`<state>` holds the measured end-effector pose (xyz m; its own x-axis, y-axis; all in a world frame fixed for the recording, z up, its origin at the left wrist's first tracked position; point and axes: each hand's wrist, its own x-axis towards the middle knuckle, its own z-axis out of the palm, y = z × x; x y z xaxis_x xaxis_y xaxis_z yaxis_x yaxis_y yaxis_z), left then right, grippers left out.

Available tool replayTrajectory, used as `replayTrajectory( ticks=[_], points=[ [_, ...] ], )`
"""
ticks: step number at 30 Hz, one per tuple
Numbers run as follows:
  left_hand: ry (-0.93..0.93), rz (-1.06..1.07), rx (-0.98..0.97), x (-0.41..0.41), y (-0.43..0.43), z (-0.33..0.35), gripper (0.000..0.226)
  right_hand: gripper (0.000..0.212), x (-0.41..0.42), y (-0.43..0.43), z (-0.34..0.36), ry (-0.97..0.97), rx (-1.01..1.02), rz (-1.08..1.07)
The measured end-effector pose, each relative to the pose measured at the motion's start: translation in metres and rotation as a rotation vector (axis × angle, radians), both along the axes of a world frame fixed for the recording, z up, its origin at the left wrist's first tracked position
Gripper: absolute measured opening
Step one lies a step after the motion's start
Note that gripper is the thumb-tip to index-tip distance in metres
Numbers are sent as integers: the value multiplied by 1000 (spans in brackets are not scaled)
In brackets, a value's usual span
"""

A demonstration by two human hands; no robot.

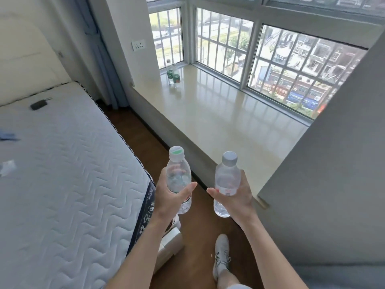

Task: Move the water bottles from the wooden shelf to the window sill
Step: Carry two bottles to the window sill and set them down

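The person stands in the narrow strip of wooden floor [200, 226] between a bed and a window sill, with both arms stretched forward. The left hand [173, 195] is wrapped around the middle of a clear bottle [178, 178] with a green and white cap; the fingers show through the plastic behind it and the thumb lies across the front. The bottle is upright, a little tilted, and its bottom end sticks out below the palm. The right hand [235, 197] holds a second bottle [226, 182] in the same way, closed around its lower half; this one has a grey cap and a small red mark on the label near the thumb. The two bottles are near each other but apart, and the thumbs point toward one another.

Ahead of both hands and to the right of them lies the window sill [218, 122], a wide shiny pale slab under barred windows. At its far left corner, well apart from the hands, two more bottles [173, 73] with green labels stand close together. To the left of the left hand is the mattress [62, 163], with a small dark object [38, 104] on it. Below the right hand a white shoe [221, 253] stands on the floor. A grey wall [333, 184] rises just right of the right hand.
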<state>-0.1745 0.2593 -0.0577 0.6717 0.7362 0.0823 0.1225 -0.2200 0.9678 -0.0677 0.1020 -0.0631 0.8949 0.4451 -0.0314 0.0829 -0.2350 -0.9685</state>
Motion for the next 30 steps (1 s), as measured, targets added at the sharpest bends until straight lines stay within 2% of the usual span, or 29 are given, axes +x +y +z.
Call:
replayTrajectory(
  ticks=[6, 9, 13, 24, 30],
  points=[
    [-8, 94, 9, 93, 35, 6, 53, 67, 105, 47, 5, -34, -13, 131],
    [15, 140, 21, 135, 47, 11, 59, 62, 154, 66, 11, -22, -27, 192],
    [29, 195, 20, 178, 64, 15, 55, 61, 205, 95, 12, -7, -24, 245],
    [47, 363, -12, 216, 127, 5, 51, 62, 261, 179, 1, 14, -30, 419],
    [43, 408, -26, 227, 193, 0, 46, 58, 283, 253, -3, 35, -29, 463]
  ],
)
